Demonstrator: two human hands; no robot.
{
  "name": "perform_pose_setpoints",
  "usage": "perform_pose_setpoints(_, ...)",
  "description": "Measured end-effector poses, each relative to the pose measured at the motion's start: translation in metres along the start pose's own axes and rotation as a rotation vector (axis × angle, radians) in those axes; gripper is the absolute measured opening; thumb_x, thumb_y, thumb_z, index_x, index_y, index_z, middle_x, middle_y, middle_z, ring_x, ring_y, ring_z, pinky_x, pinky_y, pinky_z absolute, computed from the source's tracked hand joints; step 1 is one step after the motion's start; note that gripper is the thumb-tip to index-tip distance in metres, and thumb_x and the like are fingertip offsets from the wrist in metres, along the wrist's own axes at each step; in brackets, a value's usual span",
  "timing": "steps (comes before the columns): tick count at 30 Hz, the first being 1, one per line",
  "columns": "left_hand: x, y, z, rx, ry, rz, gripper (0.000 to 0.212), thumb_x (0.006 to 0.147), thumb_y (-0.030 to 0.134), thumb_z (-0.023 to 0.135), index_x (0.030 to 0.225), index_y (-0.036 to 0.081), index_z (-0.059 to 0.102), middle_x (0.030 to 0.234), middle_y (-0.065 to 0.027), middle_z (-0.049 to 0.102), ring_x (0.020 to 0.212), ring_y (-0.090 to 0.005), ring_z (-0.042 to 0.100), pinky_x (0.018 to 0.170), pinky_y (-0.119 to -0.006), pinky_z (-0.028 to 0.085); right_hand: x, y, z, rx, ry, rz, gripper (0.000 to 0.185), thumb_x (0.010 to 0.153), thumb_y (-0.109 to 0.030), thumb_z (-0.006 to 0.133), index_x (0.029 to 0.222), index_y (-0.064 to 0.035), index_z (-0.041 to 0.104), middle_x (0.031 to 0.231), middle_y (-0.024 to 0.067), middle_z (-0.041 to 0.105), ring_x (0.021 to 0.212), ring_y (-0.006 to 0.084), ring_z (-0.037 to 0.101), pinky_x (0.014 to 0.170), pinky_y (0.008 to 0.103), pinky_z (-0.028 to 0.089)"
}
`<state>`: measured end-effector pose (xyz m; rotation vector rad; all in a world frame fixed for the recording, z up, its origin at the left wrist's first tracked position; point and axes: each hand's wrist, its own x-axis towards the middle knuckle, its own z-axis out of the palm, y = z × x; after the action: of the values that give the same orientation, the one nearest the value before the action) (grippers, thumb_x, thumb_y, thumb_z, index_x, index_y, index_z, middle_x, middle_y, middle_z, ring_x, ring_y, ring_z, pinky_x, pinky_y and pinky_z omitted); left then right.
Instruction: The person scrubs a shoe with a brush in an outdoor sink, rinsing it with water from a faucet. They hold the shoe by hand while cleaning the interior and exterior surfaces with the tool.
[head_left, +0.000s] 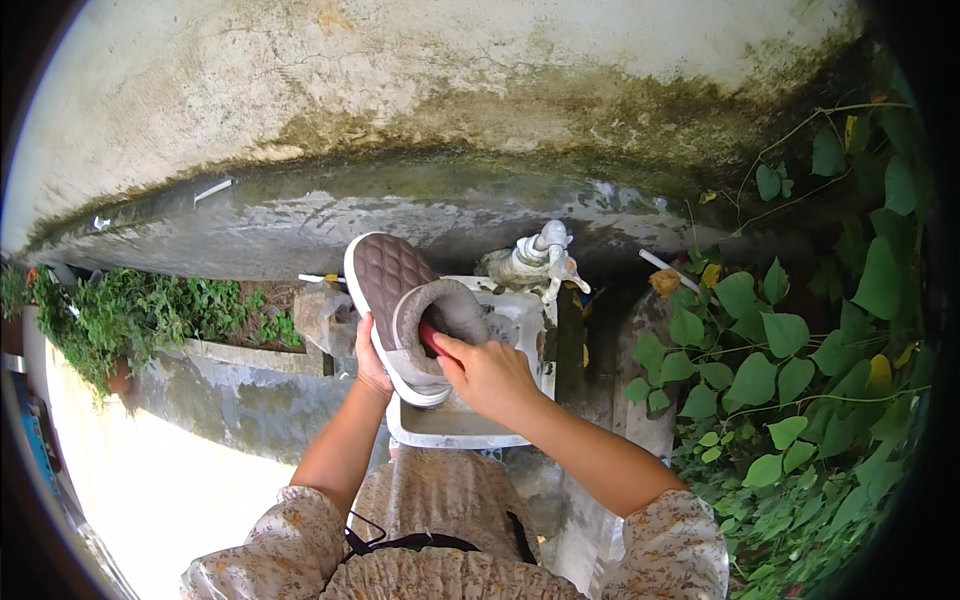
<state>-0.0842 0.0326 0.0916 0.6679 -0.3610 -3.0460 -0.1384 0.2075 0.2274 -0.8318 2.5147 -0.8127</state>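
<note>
A brown quilted shoe (388, 268) with a fleece-lined collar and a white sole is held up over a white sink (465, 439). My left hand (373, 358) grips it by the sole along its left side. In my right hand (487, 373) is a red-handled tool (430, 339), pinched between thumb and fingers and reaching into the shoe's opening. The tool's working end is hidden inside the shoe, so its kind cannot be made out.
Behind the sink, a tap (551, 259) juts from the low concrete ledge (337, 225) below a stained wall (450, 67). Leafy vines (757, 375) crowd the right side. Low green plants (180, 307) grow at the left, near a stone block (322, 315).
</note>
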Motion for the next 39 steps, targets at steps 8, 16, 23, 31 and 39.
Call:
perform_pose_setpoints(8, 0.005, 0.007, 0.007, 0.024, -0.081, 0.05, 0.079, 0.081, 0.066, 0.039, 0.135, 0.009, 0.037, 0.134, -0.0139, 0.043, 0.122, -0.0304, 0.042, 0.105, -0.043, 0.03, -0.021, 0.019, -0.017, 0.178, -0.128, -0.033, 0.032, 0.084, -0.027, 0.056, 0.115, -0.0183, 0.062, 0.07, 0.0151, 0.064, 0.061, 0.0343, 0.062, 0.056, 0.0432, 0.048)
perform_pose_setpoints(16, 0.015, -0.003, 0.0, 0.011, -0.027, 0.039, 0.069, 0.085, 0.058, 0.042, 0.134, 0.009, 0.04, 0.132, -0.0123, 0.046, 0.119, -0.0299, 0.045, 0.103, -0.042, 0.033, 0.03, 0.009, 0.001, 0.034, 0.022, -0.102, 0.029, 0.084, -0.025, 0.057, 0.111, -0.0148, 0.063, 0.069, 0.0163, 0.063, 0.06, 0.0326, 0.062, 0.057, 0.0421, 0.049)
perform_pose_setpoints(23, 0.009, -0.003, 0.01, 0.099, -0.083, 0.104, 0.077, 0.083, 0.063, 0.037, 0.137, 0.009, 0.034, 0.138, -0.0129, 0.039, 0.124, -0.0298, 0.039, 0.107, -0.043, 0.028, 0.013, 0.004, -0.01, -0.024, 0.095, -0.07, 0.029, 0.083, -0.026, 0.058, 0.111, -0.0187, 0.063, 0.063, 0.0147, 0.062, 0.06, 0.0349, 0.06, 0.055, 0.043, 0.047)
perform_pose_setpoints(31, 0.009, 0.02, 0.013, 0.014, -0.075, 0.189, 0.071, 0.081, 0.054, 0.051, 0.134, 0.009, 0.039, 0.131, -0.0134, 0.047, 0.119, -0.0311, 0.045, 0.103, -0.043, 0.035, -0.002, 0.026, -0.068, 0.17, -0.462, -0.072, 0.036, 0.083, -0.025, 0.06, 0.119, -0.0243, 0.059, 0.062, 0.0111, 0.059, 0.049, 0.0179, 0.049, 0.055, 0.0322, 0.042)
perform_pose_setpoints(39, 0.012, 0.039, 0.018, 0.311, -0.12, 0.224, 0.073, 0.074, 0.042, 0.065, 0.131, 0.005, 0.04, 0.127, -0.0159, 0.05, 0.113, -0.034, 0.05, 0.099, -0.045, 0.04, 0.035, 0.009, -0.098, -0.756, -0.39, -0.51, 0.03, 0.08, -0.024, 0.06, 0.109, -0.0189, 0.066, 0.071, 0.0099, 0.065, 0.062, 0.0227, 0.063, 0.055, 0.0335, 0.048)
